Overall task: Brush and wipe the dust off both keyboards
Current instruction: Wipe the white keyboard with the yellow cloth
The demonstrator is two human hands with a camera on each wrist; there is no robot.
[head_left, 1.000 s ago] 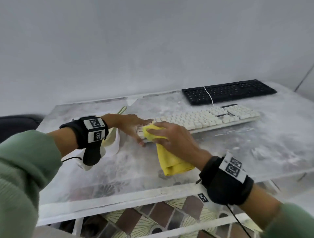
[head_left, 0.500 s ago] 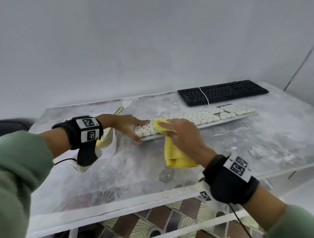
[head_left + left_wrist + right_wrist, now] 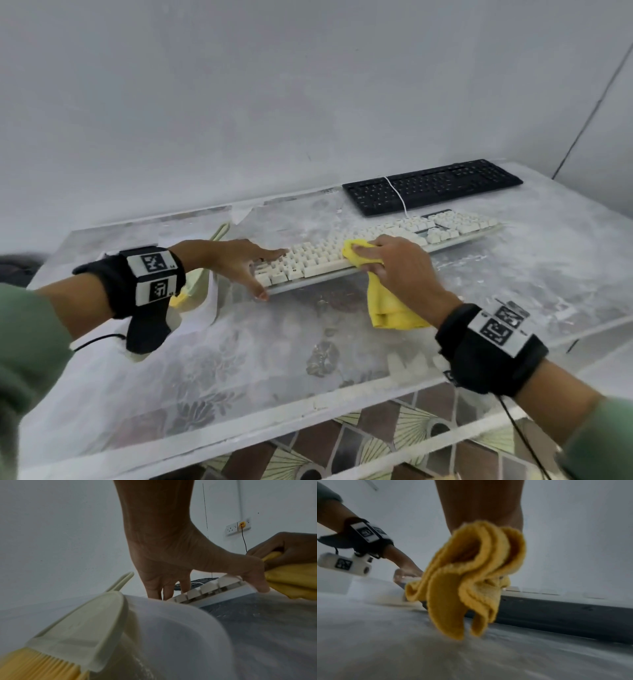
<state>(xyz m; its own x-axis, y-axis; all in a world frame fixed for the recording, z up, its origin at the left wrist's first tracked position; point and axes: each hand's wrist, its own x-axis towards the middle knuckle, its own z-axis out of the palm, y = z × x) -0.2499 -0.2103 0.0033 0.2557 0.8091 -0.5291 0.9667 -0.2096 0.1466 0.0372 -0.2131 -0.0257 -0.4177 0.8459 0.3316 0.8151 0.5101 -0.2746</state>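
Yellow cloth point(image 3: 363, 257) bunched under right hand point(image 3: 397, 267), pressed onto white keyboard point(image 3: 342, 255) mid-table; black keyboard point(image 3: 431, 186) behind.
Left hand point(image 3: 171, 555) flat, fingers straight, steadying keyboard's end; brush point(image 3: 82, 626) alongside.
Cloth point(image 3: 467, 577) clenched, dangling over keyboard edge.

A plain pale grey wall point(image 3: 308, 102) behind a dusty clear glass-topped table point(image 3: 513, 281); patterned brown tiled floor point(image 3: 394, 442) beneath.
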